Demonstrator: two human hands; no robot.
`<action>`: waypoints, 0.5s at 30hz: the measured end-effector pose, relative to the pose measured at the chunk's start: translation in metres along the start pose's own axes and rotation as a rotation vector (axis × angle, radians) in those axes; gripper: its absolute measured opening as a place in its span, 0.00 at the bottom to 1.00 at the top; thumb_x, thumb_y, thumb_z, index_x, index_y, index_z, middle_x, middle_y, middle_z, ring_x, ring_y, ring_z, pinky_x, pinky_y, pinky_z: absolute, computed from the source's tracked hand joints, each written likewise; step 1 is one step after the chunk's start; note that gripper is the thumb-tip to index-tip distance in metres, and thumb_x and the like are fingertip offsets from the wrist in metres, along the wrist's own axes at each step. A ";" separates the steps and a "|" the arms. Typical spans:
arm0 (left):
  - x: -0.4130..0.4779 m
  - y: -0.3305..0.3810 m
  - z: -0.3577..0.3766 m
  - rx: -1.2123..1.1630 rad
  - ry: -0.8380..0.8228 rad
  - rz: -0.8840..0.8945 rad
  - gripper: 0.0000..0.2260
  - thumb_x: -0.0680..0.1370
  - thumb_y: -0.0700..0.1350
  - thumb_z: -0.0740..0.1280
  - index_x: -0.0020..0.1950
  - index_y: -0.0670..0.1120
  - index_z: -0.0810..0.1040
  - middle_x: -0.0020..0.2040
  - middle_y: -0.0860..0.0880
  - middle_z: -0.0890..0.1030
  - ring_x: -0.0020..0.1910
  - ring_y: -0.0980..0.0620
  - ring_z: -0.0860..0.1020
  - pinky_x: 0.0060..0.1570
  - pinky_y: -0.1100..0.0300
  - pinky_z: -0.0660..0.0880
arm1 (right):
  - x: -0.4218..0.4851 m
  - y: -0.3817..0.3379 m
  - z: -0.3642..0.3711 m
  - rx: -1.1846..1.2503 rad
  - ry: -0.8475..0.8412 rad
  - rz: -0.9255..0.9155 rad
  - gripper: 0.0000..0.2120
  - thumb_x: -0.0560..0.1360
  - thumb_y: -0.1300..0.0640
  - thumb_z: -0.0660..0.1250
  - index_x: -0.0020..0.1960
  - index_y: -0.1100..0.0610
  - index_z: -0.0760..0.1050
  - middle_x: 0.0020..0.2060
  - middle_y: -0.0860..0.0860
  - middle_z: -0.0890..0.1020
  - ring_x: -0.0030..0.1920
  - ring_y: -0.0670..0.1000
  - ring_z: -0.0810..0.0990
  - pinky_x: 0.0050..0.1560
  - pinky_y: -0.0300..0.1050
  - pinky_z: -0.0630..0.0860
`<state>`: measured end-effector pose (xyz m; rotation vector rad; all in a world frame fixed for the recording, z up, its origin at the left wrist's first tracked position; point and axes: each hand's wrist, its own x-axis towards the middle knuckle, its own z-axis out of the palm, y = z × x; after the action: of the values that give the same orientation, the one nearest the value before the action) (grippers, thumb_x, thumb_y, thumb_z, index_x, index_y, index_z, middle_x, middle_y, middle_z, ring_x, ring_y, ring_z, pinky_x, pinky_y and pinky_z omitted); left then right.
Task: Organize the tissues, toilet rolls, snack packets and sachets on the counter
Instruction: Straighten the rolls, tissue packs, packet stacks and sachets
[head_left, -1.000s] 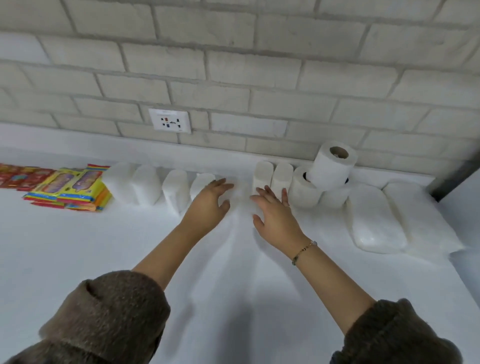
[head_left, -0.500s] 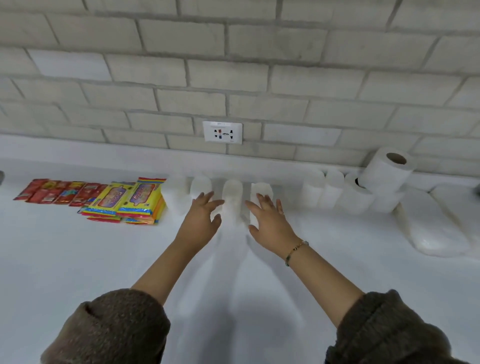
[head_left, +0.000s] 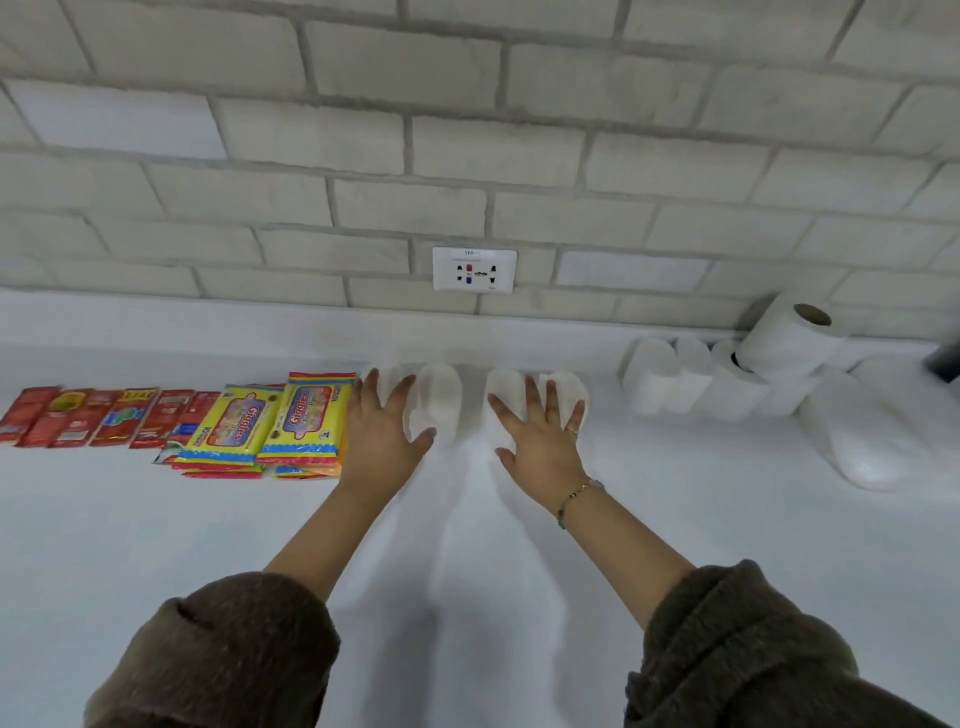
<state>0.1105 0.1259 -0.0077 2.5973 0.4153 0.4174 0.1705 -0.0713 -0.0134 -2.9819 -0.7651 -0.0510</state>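
Observation:
Several small white tissue packs (head_left: 441, 397) stand in a row at the back of the white counter (head_left: 467, 571). My left hand (head_left: 382, 431) lies flat with spread fingers over the left packs. My right hand (head_left: 540, 434) lies the same way over the right packs (head_left: 569, 387). To the left are yellow snack packets (head_left: 270, 423) in a stack and a row of red sachets (head_left: 83, 415). White toilet rolls (head_left: 727, 379) are grouped at the right, one resting on top.
Large white wrapped tissue packs (head_left: 862, 436) lie at the far right. A wall socket (head_left: 474, 269) sits in the brick wall above the packs. A dark object (head_left: 948, 364) shows at the right edge.
The view has swung left, bringing the sachets and snack packets into view. Both hands moved left along the row and now rest spread on the small tissue packs.

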 end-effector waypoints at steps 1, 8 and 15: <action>0.003 0.000 0.002 0.027 0.001 -0.009 0.33 0.70 0.54 0.72 0.71 0.50 0.65 0.73 0.35 0.59 0.72 0.34 0.57 0.71 0.42 0.58 | 0.002 0.001 0.003 -0.017 0.002 0.000 0.32 0.78 0.48 0.59 0.75 0.41 0.45 0.77 0.58 0.43 0.75 0.63 0.37 0.67 0.72 0.34; 0.020 0.000 0.024 0.111 -0.063 -0.009 0.28 0.71 0.58 0.69 0.69 0.53 0.69 0.70 0.35 0.64 0.68 0.29 0.61 0.67 0.36 0.59 | 0.015 0.005 0.016 0.026 0.024 0.074 0.26 0.79 0.43 0.56 0.74 0.44 0.54 0.76 0.60 0.52 0.76 0.62 0.45 0.68 0.72 0.36; 0.029 0.016 0.038 0.057 -0.100 0.044 0.22 0.76 0.49 0.65 0.70 0.54 0.67 0.73 0.42 0.62 0.72 0.37 0.55 0.68 0.47 0.62 | 0.036 0.042 0.017 -0.025 0.013 0.084 0.25 0.80 0.52 0.56 0.74 0.53 0.54 0.77 0.55 0.49 0.77 0.59 0.46 0.71 0.71 0.43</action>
<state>0.1541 0.1079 -0.0255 2.6730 0.3413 0.2921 0.2227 -0.0895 -0.0308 -3.0308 -0.6416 -0.0768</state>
